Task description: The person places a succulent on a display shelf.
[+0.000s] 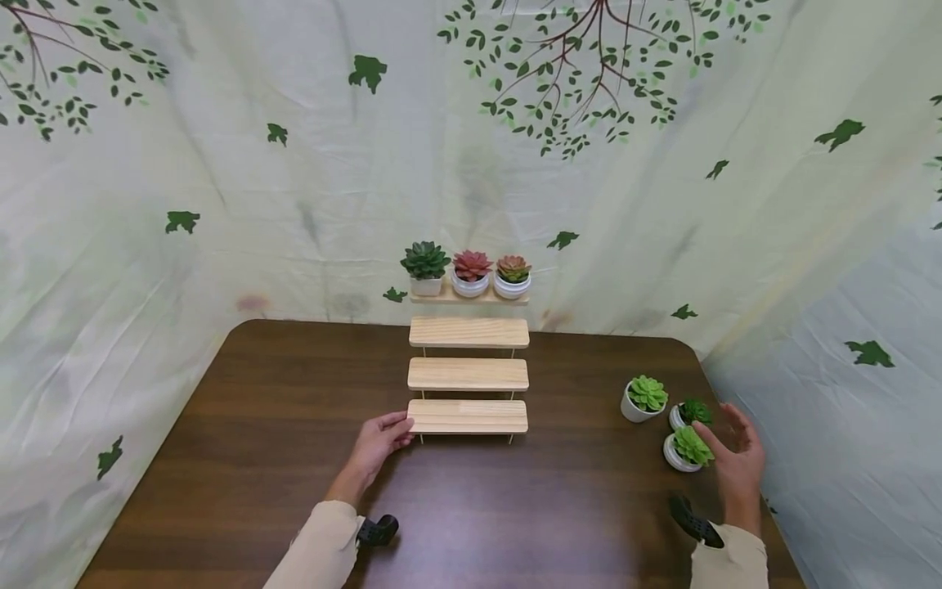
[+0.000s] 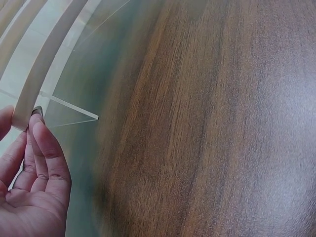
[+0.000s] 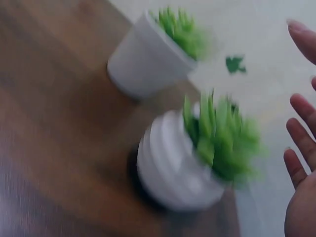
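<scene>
A tiered wooden display stand (image 1: 468, 375) with pale steps on clear supports stands mid-table. My left hand (image 1: 383, 442) pinches the left end of its lowest step; the left wrist view shows the fingers (image 2: 49, 153) at the step's corner. At the right, my right hand (image 1: 739, 458) hovers by a light green succulent in a ribbed white pot (image 1: 683, 452), fingers spread and holding nothing. Behind that pot is a dark green succulent (image 1: 694, 411), partly hidden. Farther back sits a bright green succulent in a smooth white pot (image 3: 148, 59). The right wrist view is blurred.
On the top step stand a dark green succulent (image 1: 425, 262), a red succulent (image 1: 472, 267) and a reddish-green succulent (image 1: 513, 270). The brown table (image 1: 294, 393) has a leaf-printed cloth (image 1: 331, 180) behind it and at its sides.
</scene>
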Demonstrator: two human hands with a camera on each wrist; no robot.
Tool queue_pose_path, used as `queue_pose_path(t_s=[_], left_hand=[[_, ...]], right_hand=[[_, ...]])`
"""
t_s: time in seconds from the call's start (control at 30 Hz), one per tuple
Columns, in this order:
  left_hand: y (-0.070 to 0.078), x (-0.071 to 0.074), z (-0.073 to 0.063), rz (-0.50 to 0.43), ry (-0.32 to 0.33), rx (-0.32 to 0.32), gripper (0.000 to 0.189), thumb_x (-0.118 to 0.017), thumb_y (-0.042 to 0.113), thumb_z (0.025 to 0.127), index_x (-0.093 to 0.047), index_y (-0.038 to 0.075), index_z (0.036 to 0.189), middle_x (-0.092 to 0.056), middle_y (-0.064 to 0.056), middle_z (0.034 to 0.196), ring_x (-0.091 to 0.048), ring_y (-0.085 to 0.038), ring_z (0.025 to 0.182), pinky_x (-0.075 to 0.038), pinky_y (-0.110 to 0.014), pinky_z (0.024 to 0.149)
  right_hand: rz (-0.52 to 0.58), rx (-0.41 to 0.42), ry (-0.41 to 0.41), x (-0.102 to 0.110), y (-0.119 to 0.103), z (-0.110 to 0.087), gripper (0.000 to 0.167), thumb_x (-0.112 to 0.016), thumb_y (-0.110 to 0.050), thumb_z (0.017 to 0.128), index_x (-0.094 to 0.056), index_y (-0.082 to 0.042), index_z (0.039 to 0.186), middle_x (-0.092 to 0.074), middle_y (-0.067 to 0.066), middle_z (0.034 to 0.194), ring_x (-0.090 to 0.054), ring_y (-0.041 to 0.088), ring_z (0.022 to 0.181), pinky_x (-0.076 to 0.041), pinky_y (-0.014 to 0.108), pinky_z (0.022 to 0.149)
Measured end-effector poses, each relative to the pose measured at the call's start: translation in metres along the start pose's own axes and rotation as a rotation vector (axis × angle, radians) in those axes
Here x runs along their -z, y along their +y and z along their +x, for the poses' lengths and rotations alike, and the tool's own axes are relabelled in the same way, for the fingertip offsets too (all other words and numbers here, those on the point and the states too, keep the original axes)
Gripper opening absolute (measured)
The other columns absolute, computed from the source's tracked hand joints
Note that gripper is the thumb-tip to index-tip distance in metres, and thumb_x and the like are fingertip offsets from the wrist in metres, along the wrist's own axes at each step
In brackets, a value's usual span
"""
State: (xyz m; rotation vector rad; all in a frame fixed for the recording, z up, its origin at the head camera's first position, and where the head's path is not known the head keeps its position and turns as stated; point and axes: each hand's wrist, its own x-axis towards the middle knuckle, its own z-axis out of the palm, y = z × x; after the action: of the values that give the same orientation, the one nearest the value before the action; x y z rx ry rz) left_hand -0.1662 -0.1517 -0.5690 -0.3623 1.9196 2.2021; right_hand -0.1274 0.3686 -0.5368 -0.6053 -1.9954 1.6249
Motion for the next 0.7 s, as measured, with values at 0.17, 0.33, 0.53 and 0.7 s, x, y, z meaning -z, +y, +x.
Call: queue_pose_path(t_s=[0.17, 0.33, 0.53, 0.7], left_hand=[[-0.001, 0.0, 0.0, 0.002, -0.001, -0.003, 0.04, -0.058, 0.001, 0.095, -0.046, -0.022, 0.125, -0.066, -0.005, 0.084, -0.061, -0.011, 0.07, -0.054, -0.021, 0.067], [-0.002, -0.001, 0.002, -0.002, -0.003, -0.008, 0.039, -0.058, 0.001, 0.094, -0.048, -0.021, 0.125, -0.066, -0.004, 0.085, -0.061, -0.01, 0.071, -0.054, -0.021, 0.067], [0.0, -0.001, 0.0, 0.0, 0.01, -0.001, 0.037, -0.058, 0.0, 0.094, -0.049, -0.021, 0.124, -0.066, -0.005, 0.085, -0.06, -0.01, 0.071, -0.053, -0.02, 0.066], [-0.002, 0.001, 0.0, 0.002, 0.012, -0.003, 0.036, -0.057, -0.001, 0.094, -0.049, -0.021, 0.123, -0.066, -0.005, 0.084, -0.061, -0.011, 0.071, -0.053, -0.02, 0.066]], right_hand=[[0.015, -0.066, 0.006, 0.013, 0.02, -0.011, 0.066, -0.073, -0.005, 0.085, -0.043, -0.007, 0.143, -0.05, 0.0, 0.137, -0.038, 0.011, 0.133, -0.027, 0.019, 0.108], [0.007, -0.138, 0.022, 0.014, 0.035, -0.021, 0.077, -0.075, -0.008, 0.083, -0.035, -0.015, 0.149, -0.041, 0.002, 0.146, -0.034, 0.012, 0.134, -0.031, 0.013, 0.098], [0.026, -0.239, -0.013, 0.005, 0.047, -0.03, 0.089, -0.078, -0.012, 0.081, -0.025, -0.02, 0.153, -0.028, 0.007, 0.155, -0.03, 0.017, 0.136, -0.028, 0.022, 0.109], [-0.019, -0.226, -0.024, -0.003, 0.054, -0.032, 0.091, -0.081, -0.013, 0.079, -0.028, -0.018, 0.152, -0.033, 0.007, 0.152, -0.038, 0.014, 0.124, -0.035, 0.009, 0.092]])
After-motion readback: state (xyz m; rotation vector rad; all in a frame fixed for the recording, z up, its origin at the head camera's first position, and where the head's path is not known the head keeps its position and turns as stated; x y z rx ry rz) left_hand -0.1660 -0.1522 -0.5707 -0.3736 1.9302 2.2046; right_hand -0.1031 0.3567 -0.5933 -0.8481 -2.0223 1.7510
